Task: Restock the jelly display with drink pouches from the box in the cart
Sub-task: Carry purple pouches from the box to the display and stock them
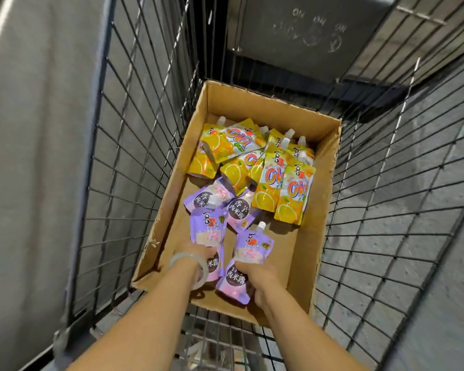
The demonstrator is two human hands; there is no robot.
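Both hands reach down into the cardboard box that sits in the wire cart. The left hand, a pale bangle on its wrist, grips a purple pouch near its lower end. Just beside it, the right hand holds another purple pouch by its middle. More purple pouches lie behind them, and yellow orange-print pouches are heaped across the far half of the box.

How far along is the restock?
Done: box looks partly emptied, bare cardboard showing. In hand: left hand and right hand each grip a purple pouch. Left: yellow pouches and other purple ones remain; the display is out of view.
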